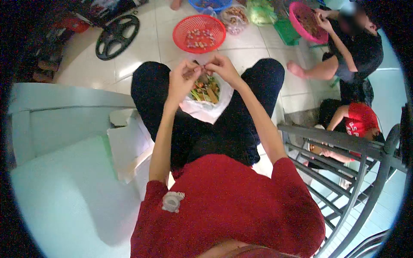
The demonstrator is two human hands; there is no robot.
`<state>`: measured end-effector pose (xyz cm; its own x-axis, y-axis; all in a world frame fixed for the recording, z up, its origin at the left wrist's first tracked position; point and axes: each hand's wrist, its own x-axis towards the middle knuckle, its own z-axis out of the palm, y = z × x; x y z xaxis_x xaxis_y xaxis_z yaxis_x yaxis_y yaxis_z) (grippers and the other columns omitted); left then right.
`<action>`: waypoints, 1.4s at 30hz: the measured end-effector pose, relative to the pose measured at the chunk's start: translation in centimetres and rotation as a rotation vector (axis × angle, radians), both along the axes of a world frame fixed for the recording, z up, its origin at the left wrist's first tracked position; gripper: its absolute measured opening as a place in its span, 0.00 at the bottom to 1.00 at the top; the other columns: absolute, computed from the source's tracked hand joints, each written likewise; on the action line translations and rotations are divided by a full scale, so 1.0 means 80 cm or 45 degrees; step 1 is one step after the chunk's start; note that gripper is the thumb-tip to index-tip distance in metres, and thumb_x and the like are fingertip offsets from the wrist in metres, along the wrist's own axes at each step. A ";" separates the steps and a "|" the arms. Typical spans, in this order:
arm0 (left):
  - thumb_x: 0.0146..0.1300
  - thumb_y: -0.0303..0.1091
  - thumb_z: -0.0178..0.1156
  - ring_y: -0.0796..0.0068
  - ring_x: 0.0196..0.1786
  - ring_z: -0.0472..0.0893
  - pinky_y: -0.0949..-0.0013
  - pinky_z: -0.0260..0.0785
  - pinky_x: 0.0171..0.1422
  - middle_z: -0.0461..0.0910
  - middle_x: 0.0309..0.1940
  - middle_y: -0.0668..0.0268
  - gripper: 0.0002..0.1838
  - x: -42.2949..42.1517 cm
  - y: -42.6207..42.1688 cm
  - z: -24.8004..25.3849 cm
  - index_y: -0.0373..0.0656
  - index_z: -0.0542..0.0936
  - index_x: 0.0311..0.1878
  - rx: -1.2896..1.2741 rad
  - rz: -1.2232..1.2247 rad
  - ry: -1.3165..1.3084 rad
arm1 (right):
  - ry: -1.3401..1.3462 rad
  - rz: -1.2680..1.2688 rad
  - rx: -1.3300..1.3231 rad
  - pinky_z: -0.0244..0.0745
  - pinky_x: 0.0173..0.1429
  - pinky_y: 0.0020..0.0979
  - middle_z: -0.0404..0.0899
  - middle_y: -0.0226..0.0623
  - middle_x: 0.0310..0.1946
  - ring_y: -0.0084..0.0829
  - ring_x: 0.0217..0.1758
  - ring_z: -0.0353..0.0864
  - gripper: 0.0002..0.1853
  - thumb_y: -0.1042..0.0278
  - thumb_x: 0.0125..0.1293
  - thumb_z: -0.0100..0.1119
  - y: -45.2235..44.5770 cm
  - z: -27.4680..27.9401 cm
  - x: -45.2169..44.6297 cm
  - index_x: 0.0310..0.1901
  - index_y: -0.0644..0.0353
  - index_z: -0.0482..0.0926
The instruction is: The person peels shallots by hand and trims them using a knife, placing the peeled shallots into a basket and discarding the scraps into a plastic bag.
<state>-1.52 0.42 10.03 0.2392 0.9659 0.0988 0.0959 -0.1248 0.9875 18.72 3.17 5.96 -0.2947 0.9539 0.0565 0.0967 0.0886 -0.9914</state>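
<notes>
My left hand (184, 76) and my right hand (222, 70) meet between my knees, fingertips pinched close together. Whatever they hold is too small to make out. Just below them a white plastic bag (206, 112) lies open between my thighs. Green and brown plant scraps (208, 91) fill it. Beyond my hands a red plastic basket (180, 39) stands on the tiled floor, with several small pale and pinkish pieces (200, 38) in its bottom, perhaps shallots or garlic.
A blue basket (223, 9), a bag of brownish pieces (235, 19) and a bag of greens (261, 13) stand behind. At right a person (357, 51) holds a pink basket (297, 21); another (363, 118) sits behind a metal railing (335, 144). A steering wheel (117, 37) lies left.
</notes>
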 end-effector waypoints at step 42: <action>0.63 0.26 0.65 0.73 0.38 0.87 0.70 0.78 0.43 0.87 0.36 0.62 0.11 -0.043 0.068 -0.104 0.37 0.84 0.48 -0.067 0.309 0.163 | -0.276 -0.099 0.150 0.74 0.38 0.31 0.81 0.36 0.26 0.27 0.31 0.79 0.15 0.60 0.56 0.71 0.025 -0.052 -0.039 0.32 0.63 0.80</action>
